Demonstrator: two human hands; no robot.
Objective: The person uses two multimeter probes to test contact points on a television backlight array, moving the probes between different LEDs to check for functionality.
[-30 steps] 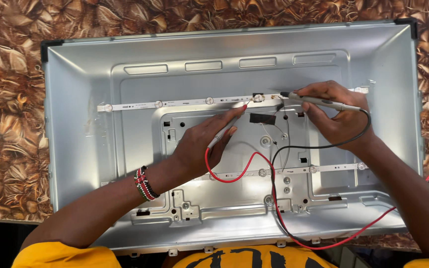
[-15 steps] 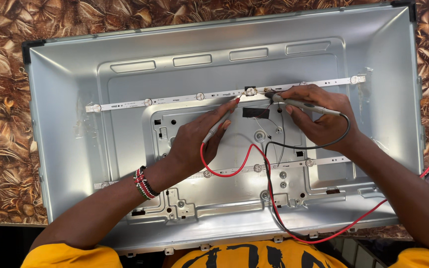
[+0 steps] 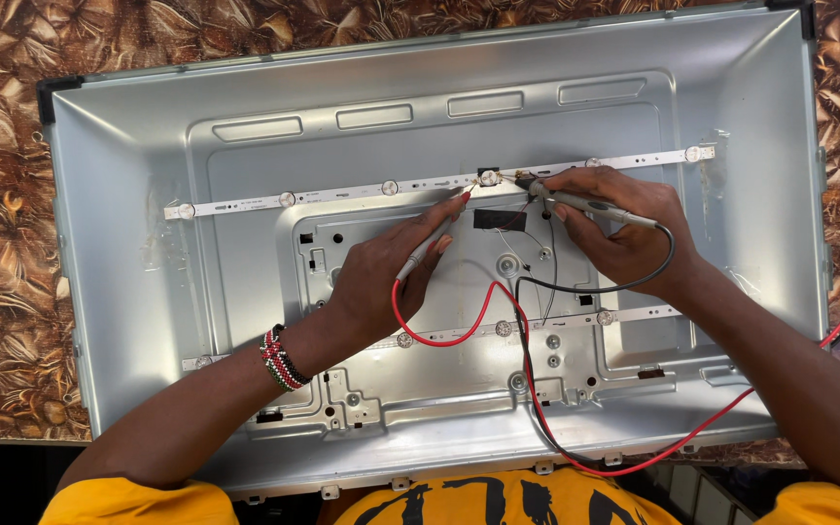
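Probing mid-way along the upper white LED strip (image 3: 342,192) – left hand (image 3: 386,277) gripping the red-wired probe (image 3: 430,245), right hand (image 3: 624,228) clamping the black-wired probe (image 3: 585,204) – the lower strip (image 3: 459,333) sits untouched.

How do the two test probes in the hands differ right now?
The red-leaded probe sits in the left hand, slanting up to the right; the black-leaded probe sits in the right hand, lying nearly flat and pointing left. The red lead loops below the left hand, while the black lead arcs around the right hand. Both tips meet the upper white LED strip near the same round lens.
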